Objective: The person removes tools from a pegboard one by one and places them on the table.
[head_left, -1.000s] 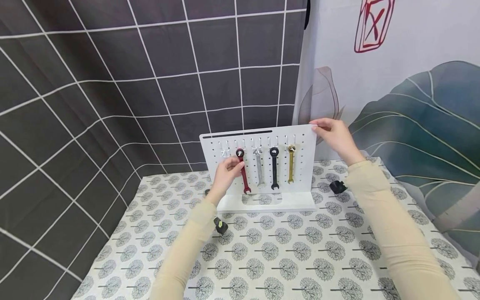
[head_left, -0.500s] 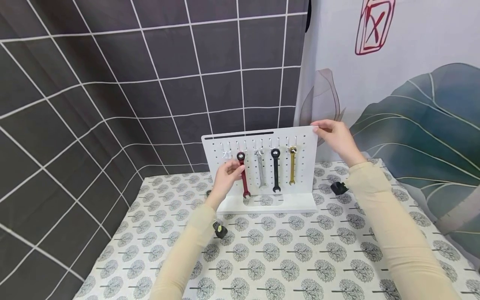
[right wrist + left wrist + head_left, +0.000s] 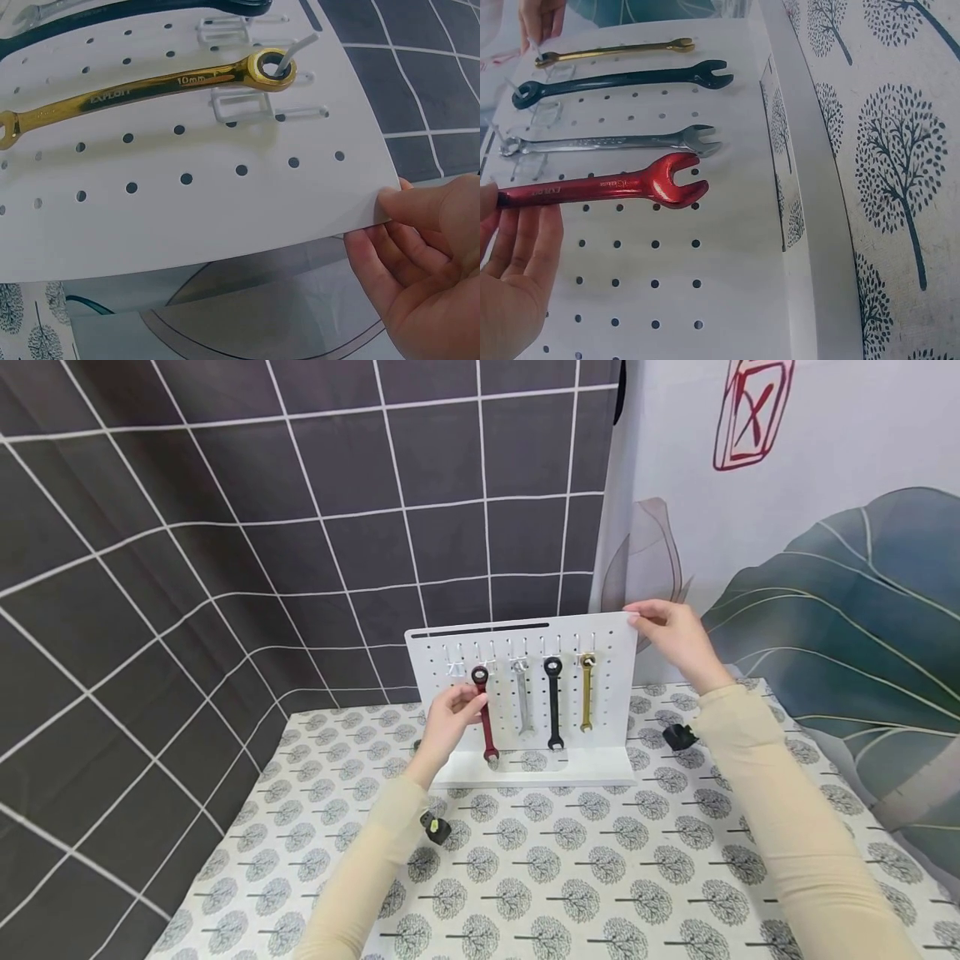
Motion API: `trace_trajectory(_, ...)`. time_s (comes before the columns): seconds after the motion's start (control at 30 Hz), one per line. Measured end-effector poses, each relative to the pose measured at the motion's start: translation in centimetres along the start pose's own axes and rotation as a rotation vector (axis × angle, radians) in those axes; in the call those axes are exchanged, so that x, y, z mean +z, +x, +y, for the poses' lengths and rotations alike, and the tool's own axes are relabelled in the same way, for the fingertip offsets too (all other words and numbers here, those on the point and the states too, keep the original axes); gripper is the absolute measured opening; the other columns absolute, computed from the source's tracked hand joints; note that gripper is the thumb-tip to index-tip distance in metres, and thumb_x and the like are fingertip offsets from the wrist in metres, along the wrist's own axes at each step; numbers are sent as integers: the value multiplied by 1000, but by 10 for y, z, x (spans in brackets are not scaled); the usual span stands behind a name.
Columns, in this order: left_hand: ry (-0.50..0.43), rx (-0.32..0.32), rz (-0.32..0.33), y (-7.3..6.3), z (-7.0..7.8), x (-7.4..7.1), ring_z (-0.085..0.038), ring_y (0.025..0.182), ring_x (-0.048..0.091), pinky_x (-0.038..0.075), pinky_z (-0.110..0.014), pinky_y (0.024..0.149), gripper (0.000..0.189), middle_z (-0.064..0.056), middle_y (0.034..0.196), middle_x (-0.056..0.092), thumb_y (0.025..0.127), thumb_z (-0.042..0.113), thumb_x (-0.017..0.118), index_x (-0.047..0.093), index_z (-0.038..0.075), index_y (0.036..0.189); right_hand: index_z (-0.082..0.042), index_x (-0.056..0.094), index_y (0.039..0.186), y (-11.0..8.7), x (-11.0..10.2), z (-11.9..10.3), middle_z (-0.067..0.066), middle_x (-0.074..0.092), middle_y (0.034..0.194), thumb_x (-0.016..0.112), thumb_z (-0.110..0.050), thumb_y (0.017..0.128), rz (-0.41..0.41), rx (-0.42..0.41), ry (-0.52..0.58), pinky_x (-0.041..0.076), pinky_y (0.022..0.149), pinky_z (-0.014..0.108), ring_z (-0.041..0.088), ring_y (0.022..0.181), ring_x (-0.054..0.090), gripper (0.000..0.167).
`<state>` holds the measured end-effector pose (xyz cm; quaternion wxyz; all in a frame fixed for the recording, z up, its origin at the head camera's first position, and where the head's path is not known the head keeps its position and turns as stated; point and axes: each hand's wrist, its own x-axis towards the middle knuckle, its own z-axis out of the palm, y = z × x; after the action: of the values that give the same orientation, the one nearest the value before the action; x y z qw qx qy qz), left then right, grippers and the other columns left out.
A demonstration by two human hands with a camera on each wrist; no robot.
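Note:
My left hand (image 3: 446, 724) pinches a red combination wrench (image 3: 487, 722) between thumb and fingers. In the left wrist view this wrench (image 3: 600, 187) stands out in front of the white pegboard (image 3: 735, 300), its open end to the right and its ring end out of sight. My right hand (image 3: 670, 631) grips the pegboard's top right corner, thumb in front and fingers behind. Silver (image 3: 522, 697), black (image 3: 553, 702) and gold (image 3: 587, 693) wrenches hang from hooks by their ring ends. The gold wrench (image 3: 135, 94) is marked 10mm in the right wrist view.
A bare hook (image 3: 454, 664) sits at the board's left. The board's base (image 3: 540, 777) stands on a tree-patterned tablecloth (image 3: 570, 893). Behind are a dark grid curtain (image 3: 345, 485) and a white hanging (image 3: 675, 435) with leaf designs. Black wrist devices (image 3: 678, 737) show below both wrists.
My left hand has drawn the red wrench down and slightly toward me, its ring end now lower than the other wrenches'. The right hand keeps its grip on the corner.

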<state>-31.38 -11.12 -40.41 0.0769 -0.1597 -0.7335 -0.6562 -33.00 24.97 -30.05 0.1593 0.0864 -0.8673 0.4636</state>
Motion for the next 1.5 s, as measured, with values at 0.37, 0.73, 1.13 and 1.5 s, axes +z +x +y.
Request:
trace_trajectory(0.37,9,26,-29,-5,8,0,-20,93,70,62,-35,81,21,-21,108,69,96,10,68,65,-7,109,-2,64,130,0,0,1,21,64,131,61,-29,103,9,-4,3,47,93,28,5,101,59,39)
trace_trajectory(0.73,50,11,9,-12,10,-15,-21,94,69,62,-35,81,22,-15,107,70,96,13,70,66,-4,110,-2,65,128,2,0,3,21,65,128,61,-29,102,21,-26,-35,47,92,30,-1,95,58,37)
trace_trajectory(1.13,97,19,74,-21,22,-50,-14,91,69,62,-32,79,25,-21,108,69,96,14,71,66,-6,110,-1,65,129,2,0,3,23,65,127,61,-29,103,11,-31,-22,47,88,25,-2,93,58,39)
trace_trajectory(1.5,105,49,176,-37,34,-90,-8,88,69,61,-28,77,26,-11,103,71,96,12,71,65,-8,110,-3,65,130,2,0,2,20,65,129,61,-31,102,8,-12,-16,47,92,30,2,98,59,39)
